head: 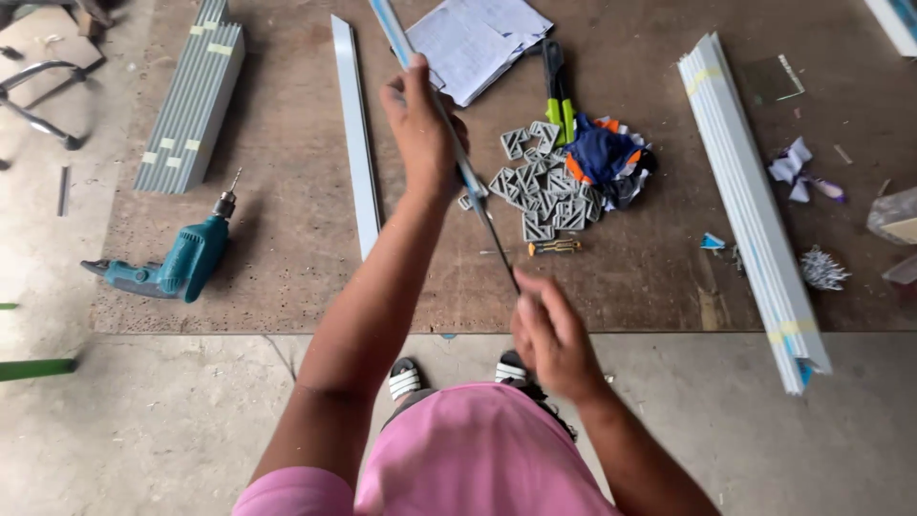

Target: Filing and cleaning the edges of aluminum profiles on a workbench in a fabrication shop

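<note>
Both arms outstretched | left hand (423, 129) grips metal strip (457, 158) | right hand (551, 336) pinches its end

bare board left (drill (177, 263) aside), brackets (544, 186) right

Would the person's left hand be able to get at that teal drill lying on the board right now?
Probably not at once: the left hand is closed around the long thin strip, which the right hand also grips. The teal drill lies off to the left with bare board around it, so the path itself looks free.
</note>
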